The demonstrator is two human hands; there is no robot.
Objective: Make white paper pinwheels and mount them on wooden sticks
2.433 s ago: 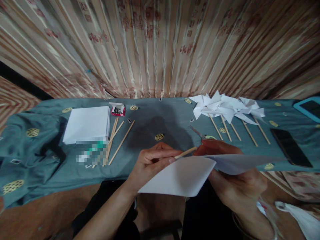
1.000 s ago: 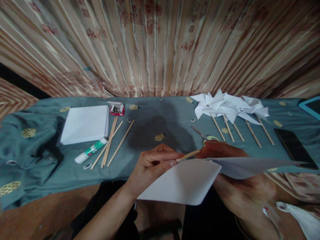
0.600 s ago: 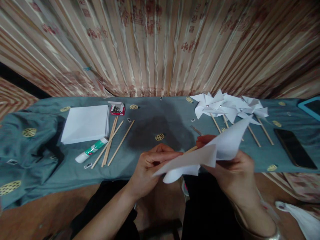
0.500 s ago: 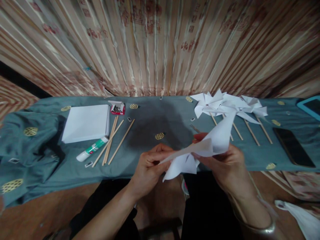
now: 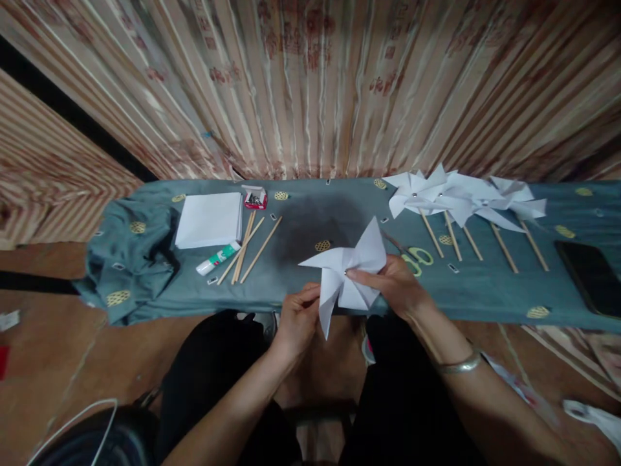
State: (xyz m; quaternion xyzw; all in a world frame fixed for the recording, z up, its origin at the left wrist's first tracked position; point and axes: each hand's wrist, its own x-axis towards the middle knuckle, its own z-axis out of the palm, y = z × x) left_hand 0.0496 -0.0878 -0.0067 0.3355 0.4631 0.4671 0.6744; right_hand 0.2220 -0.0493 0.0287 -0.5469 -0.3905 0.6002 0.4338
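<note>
A white paper pinwheel point(image 5: 332, 285) with folded, curving blades is held up over the table's front edge, its face turned to me. My right hand point(image 5: 405, 288) grips it from the right, the thumb pressed by a small metal pin at its centre and the other fingers behind the paper. At the lower left, my left hand point(image 5: 298, 320) is closed at the paper's edge, with its fingertips partly hidden behind a blade. Scissors point(image 5: 418, 259) with green handles lie just beyond my right hand, partly covered by it.
Finished pinwheels point(image 5: 456, 197) on wooden sticks lie at the back right, near a dark phone point(image 5: 589, 272). To the left are a stack of white paper point(image 5: 208, 220), a red box of pins point(image 5: 255, 198), loose wooden sticks point(image 5: 262, 249) and a glue stick point(image 5: 218, 257).
The pinwheel has turned from nearly edge-on to facing me. My right hand has shifted left, its thumb now at the centre, and the scissors have come into clearer view.
</note>
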